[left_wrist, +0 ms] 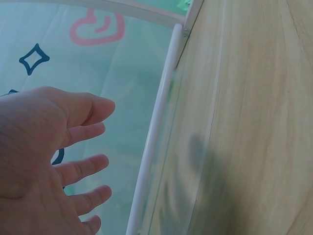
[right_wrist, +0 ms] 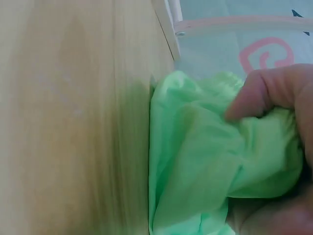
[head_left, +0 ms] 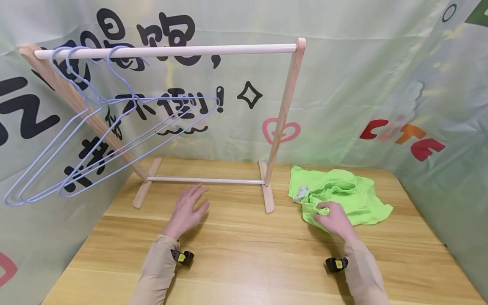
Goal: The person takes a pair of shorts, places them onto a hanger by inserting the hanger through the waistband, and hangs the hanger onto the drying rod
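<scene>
Lime-green shorts (head_left: pixel 366 195) with a gathered waistband lie crumpled on the right side of the table. My right hand (head_left: pixel 334 218) pinches their near edge between thumb and fingers. Folds of the green cloth (right_wrist: pixel 200 161) bunch up inside the grip in the right wrist view. A small pale grey piece (head_left: pixel 301 193) shows at the left of the shorts. My left hand (head_left: pixel 187 209) holds nothing, fingers spread and slightly bent, near the lower bar (head_left: pixel 206 181) of the wooden rack. In the left wrist view, that hand (left_wrist: pixel 54 156) appears beside the white bar.
The wooden rack (head_left: pixel 284 110) stands at the back left of the table (head_left: pixel 259 254). Several light-blue hangers (head_left: pixel 114 127) hang from the left end of its top rail (head_left: pixel 228 50). A printed curtain (head_left: pixel 343 84) encloses the back and sides.
</scene>
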{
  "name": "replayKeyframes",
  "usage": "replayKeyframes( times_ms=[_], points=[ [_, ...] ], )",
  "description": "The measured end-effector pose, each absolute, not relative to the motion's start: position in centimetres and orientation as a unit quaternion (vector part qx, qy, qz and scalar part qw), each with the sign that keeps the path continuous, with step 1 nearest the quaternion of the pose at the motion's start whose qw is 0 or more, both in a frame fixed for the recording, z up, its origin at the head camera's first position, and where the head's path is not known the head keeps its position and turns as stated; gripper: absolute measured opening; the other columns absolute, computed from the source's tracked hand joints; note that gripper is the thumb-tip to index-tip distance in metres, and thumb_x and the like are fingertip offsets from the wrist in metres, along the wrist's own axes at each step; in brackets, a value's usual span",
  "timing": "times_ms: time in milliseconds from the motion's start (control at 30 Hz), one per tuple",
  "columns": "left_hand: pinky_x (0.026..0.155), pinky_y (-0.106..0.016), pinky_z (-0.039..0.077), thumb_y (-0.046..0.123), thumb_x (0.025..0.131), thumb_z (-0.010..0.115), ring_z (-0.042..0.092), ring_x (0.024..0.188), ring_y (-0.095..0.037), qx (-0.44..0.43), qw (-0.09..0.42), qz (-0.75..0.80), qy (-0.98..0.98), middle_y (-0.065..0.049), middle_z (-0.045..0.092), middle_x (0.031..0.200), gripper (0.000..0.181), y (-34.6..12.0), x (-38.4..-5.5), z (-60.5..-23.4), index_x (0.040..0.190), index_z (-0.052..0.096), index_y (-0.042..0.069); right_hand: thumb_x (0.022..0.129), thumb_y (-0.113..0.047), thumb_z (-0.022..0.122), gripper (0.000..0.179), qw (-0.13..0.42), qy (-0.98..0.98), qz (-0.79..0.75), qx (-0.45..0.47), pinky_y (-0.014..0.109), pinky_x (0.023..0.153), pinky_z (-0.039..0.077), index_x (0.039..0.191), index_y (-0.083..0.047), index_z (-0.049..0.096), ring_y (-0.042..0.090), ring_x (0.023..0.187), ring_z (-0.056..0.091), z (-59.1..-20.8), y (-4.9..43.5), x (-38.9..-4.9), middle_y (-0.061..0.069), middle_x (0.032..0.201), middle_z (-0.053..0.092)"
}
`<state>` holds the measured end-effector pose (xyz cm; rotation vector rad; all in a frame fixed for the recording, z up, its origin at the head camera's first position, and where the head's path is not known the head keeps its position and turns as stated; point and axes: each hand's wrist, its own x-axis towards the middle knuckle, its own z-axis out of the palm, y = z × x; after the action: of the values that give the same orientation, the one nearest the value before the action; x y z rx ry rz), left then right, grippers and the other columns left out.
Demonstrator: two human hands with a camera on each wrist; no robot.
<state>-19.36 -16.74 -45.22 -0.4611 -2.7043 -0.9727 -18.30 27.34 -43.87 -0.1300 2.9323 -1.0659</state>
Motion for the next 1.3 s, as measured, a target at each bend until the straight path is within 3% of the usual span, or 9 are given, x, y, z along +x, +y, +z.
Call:
replayKeyframes(
  times_ms=[33, 67, 133, 333, 667, 1000, 1300],
  points=[
    [0.123, -0.068, 0.015, 0.019, 0.098, 0.063, 0.036, 0.145, -0.046, -0.157, 0.112, -0.332, -0.923, -0.023, 0.041, 0.157, 0.046, -16.7, -19.3, -45.2, 0.141, 0.054, 0.003, 0.083, -0.005, 0.066, 0.008, -0.005, 0.936, -0.349, -0.046, 0.037, 0.068, 0.052, 0.084, 0.003, 0.062, 0.028, 0.066, 0.059, -44.0, 27.4, -18.2, 0.016, 0.071, 0.058],
    [0.123, -0.068, 0.015, 0.019, 0.098, 0.063, 0.035, 0.145, -0.046, -0.157, 0.111, -0.333, -0.923, -0.023, 0.041, 0.157, 0.046, -16.7, -19.3, -45.2, 0.141, 0.054, 0.004, 0.081, 0.0, 0.065, 0.01, -0.022, 0.933, -0.356, -0.052, 0.031, 0.062, 0.045, 0.076, -0.001, 0.056, 0.019, 0.058, 0.049, -44.1, 27.4, -18.1, 0.009, 0.065, 0.049],
    [0.123, -0.068, 0.014, 0.018, 0.098, 0.063, 0.036, 0.145, -0.046, -0.159, 0.112, -0.333, -0.923, -0.023, 0.041, 0.156, 0.046, -16.8, -19.3, -45.3, 0.141, 0.054, 0.004, 0.075, 0.007, 0.062, 0.025, -0.059, 0.926, -0.369, -0.062, 0.026, 0.061, 0.031, 0.07, -0.008, 0.042, 0.009, 0.057, 0.03, -44.3, 27.4, -18.0, -0.001, 0.064, 0.033],
    [0.122, -0.069, 0.016, 0.017, 0.098, 0.063, 0.037, 0.143, -0.048, -0.165, 0.124, -0.332, -0.92, -0.025, 0.043, 0.154, 0.045, -16.7, -19.3, -45.4, 0.14, 0.055, 0.003, 0.062, 0.022, 0.047, 0.03, -0.192, 0.894, -0.398, -0.072, 0.023, 0.069, 0.03, 0.067, -0.005, 0.037, 0.008, 0.07, 0.043, -44.2, 27.4, -17.6, -0.001, 0.065, 0.04],
    [0.121, -0.07, 0.016, 0.017, 0.097, 0.064, 0.038, 0.142, -0.047, -0.168, 0.13, -0.336, -0.918, -0.025, 0.043, 0.154, 0.045, -16.7, -19.3, -45.3, 0.139, 0.055, 0.002, 0.056, 0.031, 0.028, 0.031, -0.333, 0.784, -0.512, -0.113, 0.024, 0.061, 0.022, 0.065, 0.002, 0.029, 0.005, 0.062, 0.032, -42.2, 26.7, -17.2, 0.0, 0.063, 0.031],
    [0.121, -0.07, 0.015, 0.016, 0.097, 0.065, 0.039, 0.142, -0.048, -0.173, 0.128, -0.338, -0.916, -0.025, 0.043, 0.155, 0.044, -16.5, -19.3, -45.1, 0.139, 0.056, 0.003, 0.056, 0.027, 0.024, 0.029, -0.37, 0.701, -0.572, -0.213, 0.025, 0.054, 0.019, 0.062, -0.001, 0.029, 0.006, 0.059, 0.032, -40.4, 25.6, -16.3, -0.001, 0.062, 0.034],
    [0.121, -0.07, 0.015, 0.017, 0.097, 0.065, 0.04, 0.142, -0.047, -0.179, 0.127, -0.338, -0.915, -0.026, 0.043, 0.154, 0.045, -16.3, -19.3, -45.0, 0.139, 0.056, 0.004, 0.056, 0.025, 0.021, 0.026, -0.392, 0.647, -0.614, -0.223, 0.027, 0.051, 0.013, 0.059, 0.001, 0.029, 0.007, 0.056, 0.028, -38.0, 24.7, -15.0, -0.002, 0.061, 0.033]
  ],
)
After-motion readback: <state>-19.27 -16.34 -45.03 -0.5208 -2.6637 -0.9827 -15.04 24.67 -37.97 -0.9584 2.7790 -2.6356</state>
